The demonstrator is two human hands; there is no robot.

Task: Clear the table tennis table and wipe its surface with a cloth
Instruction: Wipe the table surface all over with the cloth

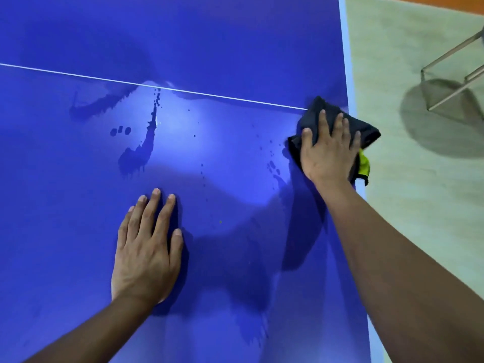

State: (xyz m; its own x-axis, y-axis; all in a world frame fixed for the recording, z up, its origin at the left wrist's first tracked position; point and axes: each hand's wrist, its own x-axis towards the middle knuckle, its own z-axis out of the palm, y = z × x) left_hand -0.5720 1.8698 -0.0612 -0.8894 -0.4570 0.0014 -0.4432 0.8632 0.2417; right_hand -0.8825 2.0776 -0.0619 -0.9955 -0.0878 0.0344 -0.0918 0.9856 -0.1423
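Wiping at the counter's (235, 35) right edge, right hand (327, 153) flat on the dark cloth (318, 111), left hand (146, 247) open nearer; clearing looks done, wet streaks (145, 146) to go

1. Setting: an indoor sports or recreation room.
2. The large blue flat-topped bench (235, 48) is a table tennis table. A thin white centre line (131, 81) crosses its surface, and a pale border band (345, 48) runs along its right edge.
3. A pale beige smooth floor (406, 179) lies beside the bench and meets an orange floor strip (445, 6) at the upper right.
4. A grey metal tube frame (450, 54) stands on the floor apart from the bench and casts a shadow. What it belongs to cannot be told.
5. A bright glare patch (170, 124) on the bench top reflects light from above.
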